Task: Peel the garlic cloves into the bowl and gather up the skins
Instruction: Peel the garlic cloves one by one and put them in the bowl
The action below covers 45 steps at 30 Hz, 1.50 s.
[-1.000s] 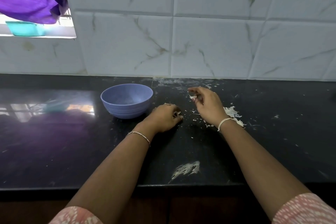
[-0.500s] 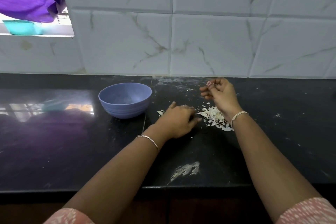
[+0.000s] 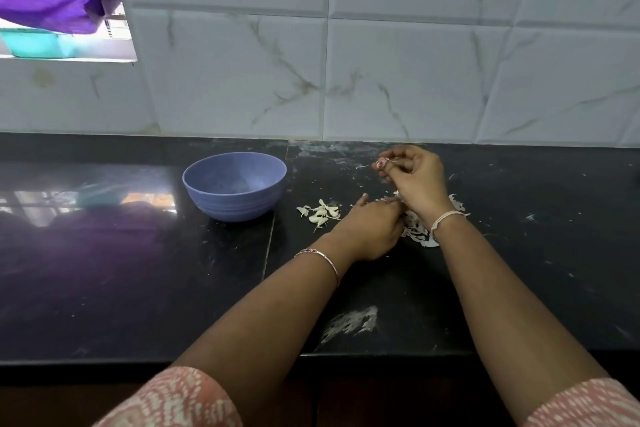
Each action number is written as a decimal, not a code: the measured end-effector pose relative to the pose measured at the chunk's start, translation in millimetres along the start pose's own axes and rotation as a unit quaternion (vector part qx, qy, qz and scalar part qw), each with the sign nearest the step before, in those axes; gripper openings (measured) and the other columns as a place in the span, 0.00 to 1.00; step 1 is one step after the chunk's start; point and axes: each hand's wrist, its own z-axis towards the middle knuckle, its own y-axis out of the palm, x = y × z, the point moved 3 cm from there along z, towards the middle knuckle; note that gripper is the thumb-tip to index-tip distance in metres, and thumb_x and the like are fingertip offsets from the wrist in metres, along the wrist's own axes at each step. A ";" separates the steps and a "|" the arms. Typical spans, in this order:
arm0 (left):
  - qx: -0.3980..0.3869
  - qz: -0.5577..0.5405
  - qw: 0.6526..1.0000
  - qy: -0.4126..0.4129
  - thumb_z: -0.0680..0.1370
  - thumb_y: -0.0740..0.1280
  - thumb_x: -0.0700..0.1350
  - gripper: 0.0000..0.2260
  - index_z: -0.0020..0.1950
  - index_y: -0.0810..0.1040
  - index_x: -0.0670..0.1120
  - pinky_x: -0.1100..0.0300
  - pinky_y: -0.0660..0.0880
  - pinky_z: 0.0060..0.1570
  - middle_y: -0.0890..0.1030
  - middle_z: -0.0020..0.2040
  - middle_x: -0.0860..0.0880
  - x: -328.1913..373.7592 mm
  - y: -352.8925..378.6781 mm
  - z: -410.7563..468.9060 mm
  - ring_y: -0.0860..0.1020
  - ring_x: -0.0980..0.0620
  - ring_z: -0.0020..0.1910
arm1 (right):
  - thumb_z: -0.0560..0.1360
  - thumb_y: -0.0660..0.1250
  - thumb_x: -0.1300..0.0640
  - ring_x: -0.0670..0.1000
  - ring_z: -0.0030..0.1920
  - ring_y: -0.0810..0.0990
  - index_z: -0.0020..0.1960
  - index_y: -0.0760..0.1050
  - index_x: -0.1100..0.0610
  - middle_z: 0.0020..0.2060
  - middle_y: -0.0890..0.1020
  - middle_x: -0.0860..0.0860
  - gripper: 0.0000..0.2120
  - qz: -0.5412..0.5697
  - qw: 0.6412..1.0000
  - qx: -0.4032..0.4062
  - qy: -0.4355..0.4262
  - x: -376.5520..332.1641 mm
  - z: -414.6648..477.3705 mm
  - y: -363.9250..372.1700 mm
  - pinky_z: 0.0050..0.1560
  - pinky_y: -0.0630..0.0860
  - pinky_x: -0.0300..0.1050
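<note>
One bowl (image 3: 235,203) stands at 9 o'clock of two skin heaps: small heap (image 3: 320,213), large heap (image 3: 417,236). The right hand (image 3: 415,180) pinches one scrap (image 3: 382,162) at 12 o'clock. The left hand (image 3: 370,229) rests between the heaps, grip indeterminate.

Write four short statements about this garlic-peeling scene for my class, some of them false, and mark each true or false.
1. The round blue plastic bowl stands to the left of both hands. True.
2. That bowl lies tipped on its side. False: it stands upright, mouth up.
3. A small heap of white garlic skins lies between the bowl and the left hand. True.
4. The right hand lies flat on the black stone counter. False: its fingers are curled, pinching a thin pale sliver.
</note>
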 end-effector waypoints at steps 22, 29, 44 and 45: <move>0.022 0.015 0.986 -0.164 0.79 0.61 0.34 0.21 0.72 0.70 0.43 0.53 0.71 0.64 0.77 0.65 0.43 -80.6 -53.9 -49.9 0.74 0.45 0.64 | 0.73 0.72 0.65 0.50 0.41 0.80 0.45 0.81 0.58 0.41 0.84 0.56 0.03 -0.179 0.940 -0.283 0.065 4.5 -15.9 16.0 0.44 0.78 0.40; 0.098 -0.010 0.985 -0.141 0.76 0.61 0.30 0.17 0.60 0.79 0.44 0.56 0.78 0.54 0.83 0.49 0.49 -79.0 -60.1 -52.9 0.79 0.51 0.49 | 0.74 0.72 0.60 0.52 0.47 0.82 0.40 0.78 0.48 0.42 0.85 0.51 0.08 -0.284 0.921 -0.266 0.006 10.1 -12.6 19.7 0.54 0.77 0.48; 0.187 -0.353 0.905 -0.150 0.75 0.64 0.27 0.14 0.54 0.80 0.42 0.59 0.80 0.46 0.79 0.42 0.48 -69.4 -56.5 -46.3 0.79 0.52 0.38 | 0.74 0.62 0.61 0.51 0.51 0.79 0.47 0.81 0.48 0.44 0.82 0.45 0.12 -0.455 0.875 -0.162 -0.025 0.3 -10.5 0.4 0.51 0.74 0.46; 0.184 -0.377 0.895 -0.152 0.75 0.64 0.26 0.14 0.54 0.80 0.42 0.60 0.80 0.45 0.79 0.43 0.48 -70.1 -55.2 -45.5 0.79 0.52 0.39 | 0.75 0.62 0.61 0.50 0.50 0.79 0.48 0.81 0.48 0.44 0.82 0.44 0.12 -0.436 0.884 -0.164 -0.034 -0.8 -11.4 3.9 0.51 0.75 0.45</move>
